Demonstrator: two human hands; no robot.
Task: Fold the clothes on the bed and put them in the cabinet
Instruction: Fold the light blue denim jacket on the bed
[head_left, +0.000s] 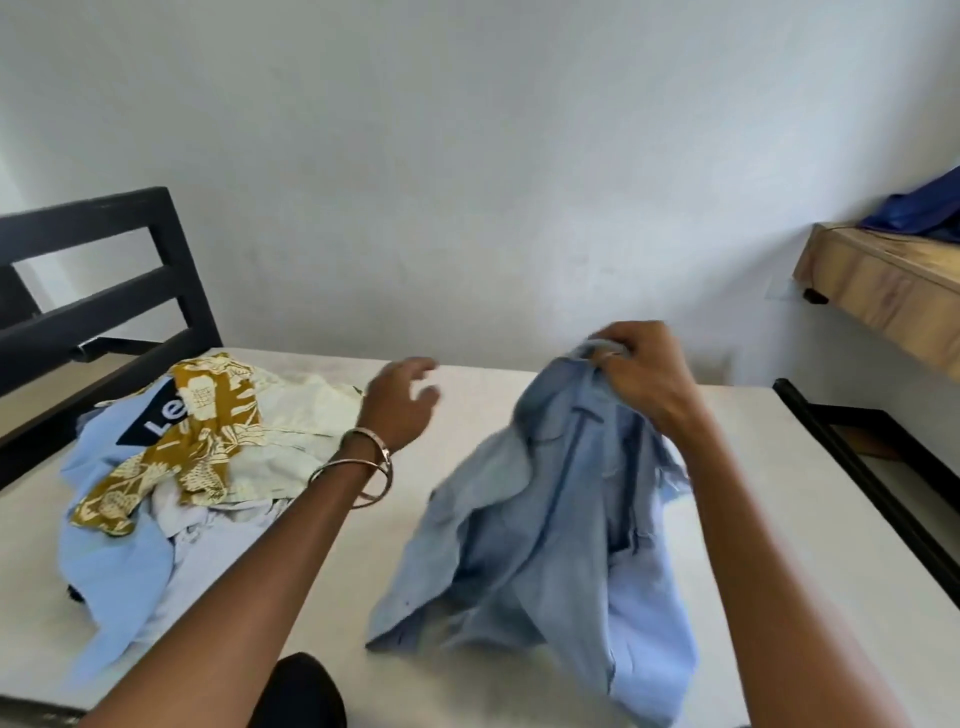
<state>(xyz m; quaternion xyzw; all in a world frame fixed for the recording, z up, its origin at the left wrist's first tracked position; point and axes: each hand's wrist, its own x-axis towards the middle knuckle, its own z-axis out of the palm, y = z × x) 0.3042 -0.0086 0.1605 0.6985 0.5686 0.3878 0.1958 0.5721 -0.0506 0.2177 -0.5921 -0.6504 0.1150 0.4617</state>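
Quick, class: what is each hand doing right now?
Left hand: open, fingers loosely curled, holding nothing, above the bed.
Right hand: grips the light blue shirt at its top and holds it up.

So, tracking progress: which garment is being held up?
The light blue shirt, gripped at its collar by the right hand; the others lie piled.

Two hands show above the bed (467, 395): the left hand (402, 402) and the right hand (644, 374). One light blue shirt (545, 519) hangs over the bed's near right part. On the bed's left part lies one heap holding at least four garments: one mustard patterned shirt (202, 441), one cream shirt (291, 426), one blue printed tee (114, 561), one pale lilac piece (208, 540). Two bangles (363, 462) ring the left wrist.
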